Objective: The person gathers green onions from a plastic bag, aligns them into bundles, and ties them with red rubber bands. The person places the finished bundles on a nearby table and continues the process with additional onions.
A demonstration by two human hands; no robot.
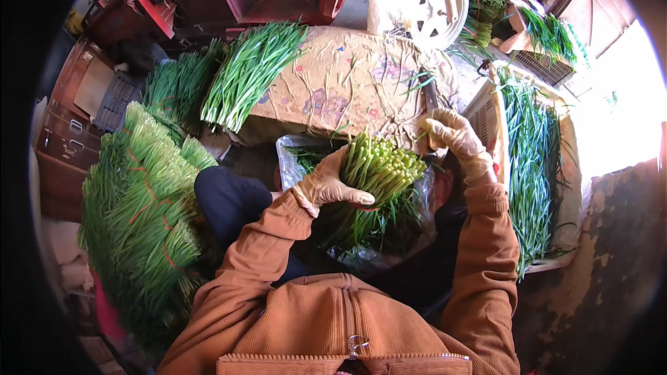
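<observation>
My left hand [330, 184], in a thin pale glove, is closed around a thick bunch of chives [382, 167]. The bunch's pale green stem ends face up, and its dark leaves hang below; a bit of red band shows by my thumb. To the right of it my right hand [458, 139], gloved too, is closed on the handle of what looks like a knife [431, 90], its dark narrow blade pointing away from me. The blade is apart from the bunch. A clear plastic bag [288, 163] lies beneath the bunch, between my knees.
Ahead stands a low table with a wrinkled floral cover [333, 76], bearing loose chives [253, 73] at its left. Red-banded chive bundles [139, 215] pile up at my left. A pale crate of long green leaves [531, 167] stands at right. Beyond the table is a white spoked wheel [438, 7].
</observation>
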